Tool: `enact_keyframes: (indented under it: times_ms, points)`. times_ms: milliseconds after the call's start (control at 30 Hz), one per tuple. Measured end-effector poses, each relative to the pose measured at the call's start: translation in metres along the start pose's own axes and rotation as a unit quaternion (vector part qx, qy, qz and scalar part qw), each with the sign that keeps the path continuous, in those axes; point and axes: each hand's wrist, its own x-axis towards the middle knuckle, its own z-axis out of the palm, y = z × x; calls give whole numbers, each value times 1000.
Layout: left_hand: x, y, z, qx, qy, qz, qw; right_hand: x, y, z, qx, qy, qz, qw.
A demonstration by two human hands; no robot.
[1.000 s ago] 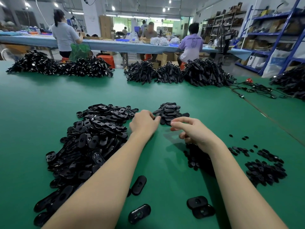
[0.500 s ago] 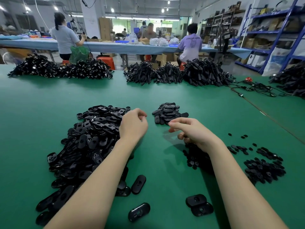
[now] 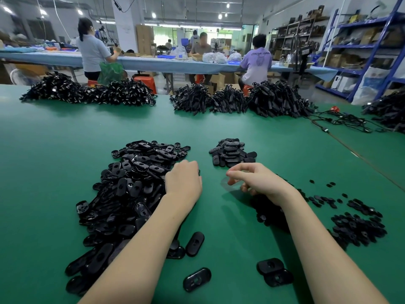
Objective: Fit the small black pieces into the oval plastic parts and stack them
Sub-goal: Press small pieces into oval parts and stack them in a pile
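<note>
Left hand (image 3: 183,183) has pulled back from the small stack (image 3: 231,152) of finished oval parts at counter centre, where it was reaching a second ago; it now sits at the right edge of the big loose pile of oval plastic parts (image 3: 129,189), back of hand up, fingers curled under. Cannot tell if it holds anything, since the fingers are hidden from this angle. Right hand (image 3: 256,179) is almost where it was, hovering just short of the stack and apart from it, with thumb and forefinger close together; the fingertips are blurred, so whether they pinch a piece cannot be told. Small black pieces (image 3: 357,227) lie in a heap toward the right side of the green counter (image 3: 54,150), with more scattered beside the right forearm and partly hidden under it. A few single oval parts (image 3: 195,243) lie near the front edge between the two arms. Stack and piles look unchanged. Bundles of black cables (image 3: 278,99) line the far edge.
</note>
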Motion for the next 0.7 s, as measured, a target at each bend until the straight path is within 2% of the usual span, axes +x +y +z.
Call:
enact_keyframes:
  times_ms: [200, 233, 300, 367, 467, 500, 533, 567, 700]
  points:
    - [-12, 4, -4, -30, 63, -8, 998, -1, -3, 1, -33, -7, 0, 999]
    - [-14, 5, -5, -70, 71, -18, 995, -1, -3, 0, -51, -4, -2, 999]
    - [-17, 9, -6, -224, 60, -52, 971, -2, -5, -2, -109, 6, -13, 994]
    - [-19, 14, -4, -422, 10, -111, 900, -2, -8, -5, -164, 16, -22, 986]
    - [-23, 23, -1, -660, -126, -185, 717, -4, -13, -13, -228, 24, -21, 973]
    - [-23, 24, 0, -699, -146, -197, 672, -5, -15, -17, -262, 24, -16, 965]
    - [-24, 25, 1, -718, -153, -204, 648, -7, -16, -21, -294, 23, -6, 955]
    - [-25, 25, 1, -726, -151, -208, 638, -8, -17, -24, -321, 22, 6, 947]
    - [-26, 23, 4, -721, -124, -210, 648, -13, -24, -27, -400, 7, 74, 914]
